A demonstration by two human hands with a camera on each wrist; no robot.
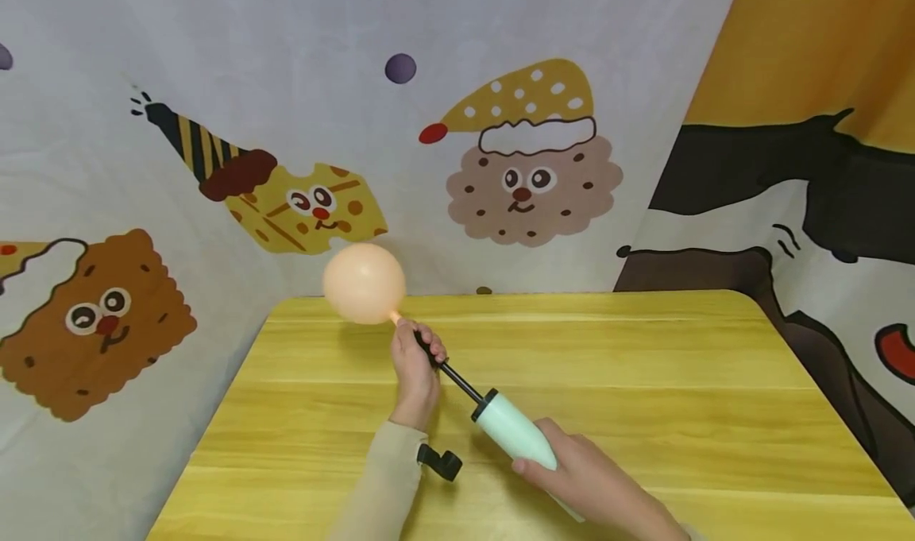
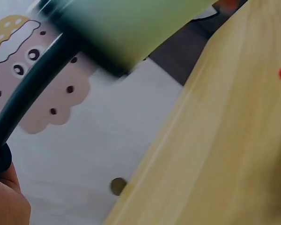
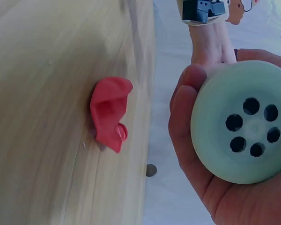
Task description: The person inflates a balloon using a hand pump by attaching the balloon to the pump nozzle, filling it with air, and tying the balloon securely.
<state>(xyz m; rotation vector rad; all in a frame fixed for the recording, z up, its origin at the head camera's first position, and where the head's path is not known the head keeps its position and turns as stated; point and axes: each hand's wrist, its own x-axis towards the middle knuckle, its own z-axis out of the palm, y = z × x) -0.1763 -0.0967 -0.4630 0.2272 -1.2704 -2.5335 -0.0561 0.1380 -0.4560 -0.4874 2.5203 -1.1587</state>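
A round, inflated peach balloon sits at the nozzle end of a hand pump. The pump has a mint-green barrel and a black rod, part of which shows between my hands. My left hand grips the black end of the pump beside the balloon's neck. My right hand is wrapped round the green barrel, nearer to me. In the right wrist view the barrel's round end faces the camera, with several holes in it. The left wrist view shows the black rod and a blurred barrel.
A limp red balloon lies on the wooden table; the head view does not show it. A cloth with cartoon prints hangs behind the table. A black camera mount sticks out from my left wrist.
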